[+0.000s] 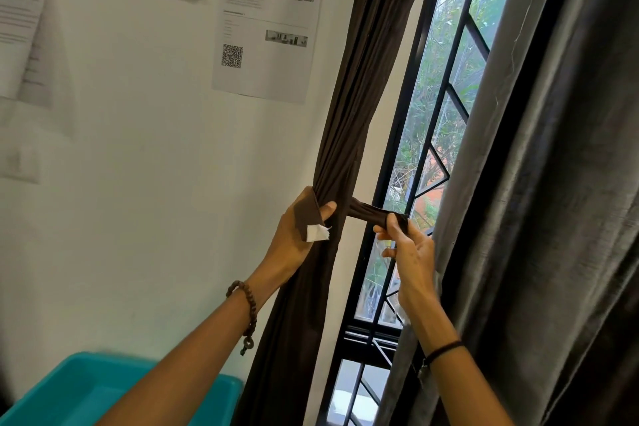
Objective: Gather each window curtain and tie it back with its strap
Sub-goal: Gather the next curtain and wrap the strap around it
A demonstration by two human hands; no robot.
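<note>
The strap (371,213) runs hidden behind the curtain (345,114); wall sheet (266,73) print unreadable.

Dark brown curtain (345,114) gathered narrow, matching white-tipped strap (366,212) looped behind its middle; grey curtain (553,183) loose, untied.

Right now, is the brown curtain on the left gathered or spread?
Gathered: the brown curtain narrows to a tight bundle where the left hand and right hand each hold a strap end.
</note>
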